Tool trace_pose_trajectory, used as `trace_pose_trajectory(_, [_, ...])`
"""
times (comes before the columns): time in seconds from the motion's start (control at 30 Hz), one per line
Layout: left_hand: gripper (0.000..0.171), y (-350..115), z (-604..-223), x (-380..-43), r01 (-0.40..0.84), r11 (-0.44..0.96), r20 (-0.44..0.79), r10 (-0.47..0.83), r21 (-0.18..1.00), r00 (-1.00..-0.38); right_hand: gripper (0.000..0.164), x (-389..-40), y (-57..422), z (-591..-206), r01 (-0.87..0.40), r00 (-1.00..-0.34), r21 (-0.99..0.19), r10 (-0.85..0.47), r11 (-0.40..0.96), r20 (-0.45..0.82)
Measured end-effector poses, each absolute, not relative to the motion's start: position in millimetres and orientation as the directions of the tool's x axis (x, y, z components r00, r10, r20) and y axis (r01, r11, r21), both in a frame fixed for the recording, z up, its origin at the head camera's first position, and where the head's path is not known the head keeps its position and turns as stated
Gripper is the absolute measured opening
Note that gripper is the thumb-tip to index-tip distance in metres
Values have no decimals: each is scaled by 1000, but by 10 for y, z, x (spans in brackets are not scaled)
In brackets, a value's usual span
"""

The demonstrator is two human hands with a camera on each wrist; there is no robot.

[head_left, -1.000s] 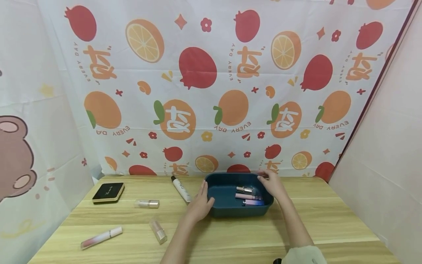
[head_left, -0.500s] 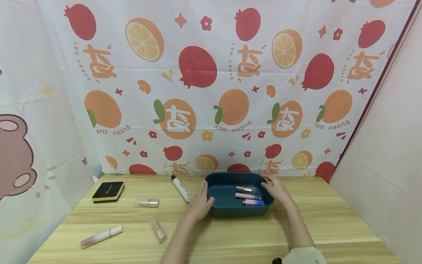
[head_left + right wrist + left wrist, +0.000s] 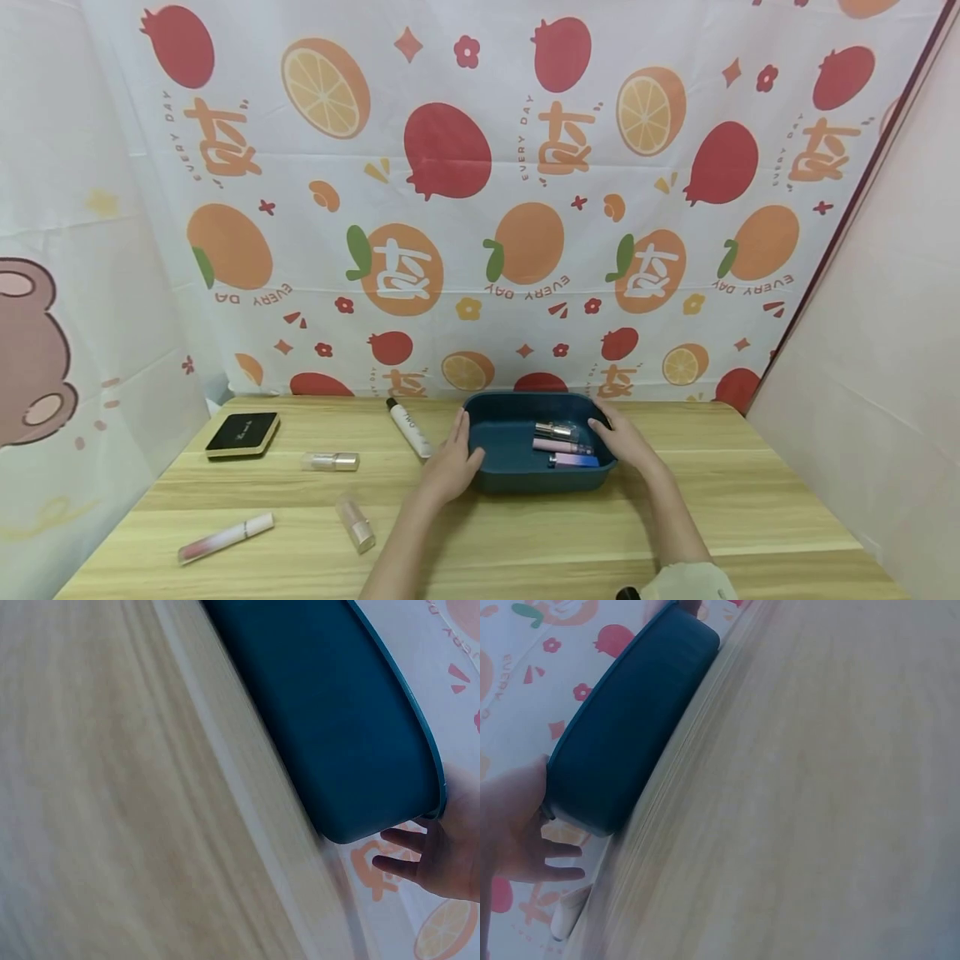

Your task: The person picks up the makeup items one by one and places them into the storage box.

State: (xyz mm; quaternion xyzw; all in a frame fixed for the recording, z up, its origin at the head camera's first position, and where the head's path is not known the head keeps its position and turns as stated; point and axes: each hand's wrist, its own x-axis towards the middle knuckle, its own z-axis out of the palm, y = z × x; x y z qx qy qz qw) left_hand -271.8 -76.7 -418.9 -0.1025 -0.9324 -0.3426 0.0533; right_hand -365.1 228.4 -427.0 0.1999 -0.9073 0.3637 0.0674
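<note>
A dark teal plastic bin [image 3: 543,482] stands at the back of the wooden table. My left hand [image 3: 448,471] holds its left end, thumb over the rim and fingers along the outside. At the right end my right hand [image 3: 628,437] grips the rim, also with the thumb over it. Both wrist views show some fingers spread below the rim, beside the bin's wall [image 3: 626,727]. Inside the bin lie a gold-and-clear lipstick tube [image 3: 555,431], a pink tube [image 3: 558,446] and a blue-purple tube [image 3: 576,460], all toward its right side.
Left of the bin lie a white squeeze tube [image 3: 409,428] with a black cap, a black compact [image 3: 242,434], two clear-and-gold cosmetic tubes [image 3: 332,461] and a pink-white lip gloss tube [image 3: 227,537]. A fruit-print curtain [image 3: 525,250] hangs behind the table.
My right hand has shifted slightly to the right along the bin's rim, from the back toward the right end. My left hand and the bin stay where they were.
</note>
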Motion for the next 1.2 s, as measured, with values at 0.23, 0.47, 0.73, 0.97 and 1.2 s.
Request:
trace_pose_trajectory(0.23, [63,-762,-4208,-2726,226,743,162,160,630,-974,51,-3640,2299,-4297,-403,-914,-619,-326,674,240])
trace_pose_trajectory(0.47, [63,-764,-4181,-2733,223,761,159,158,610,-975,51,-3646,2294,-4294,-397,-917,-617,-322,679,235])
trace_pose_trajectory(0.73, [61,-794,-4100,-2749,209,780,162,139,590,-977,51,-3656,2268,-4279,-385,-922,-611,-315,692,225])
trace_pose_trajectory(0.97, [55,-853,-4012,-2796,188,828,209,88,528,-974,51,-3656,2263,-4268,-379,-925,-605,-308,700,223])
trace_pose_trajectory(1.2, [34,-1037,-3928,-2905,64,869,220,-52,491,-974,51,-3635,2266,-4254,-374,-927,-614,-304,695,220])
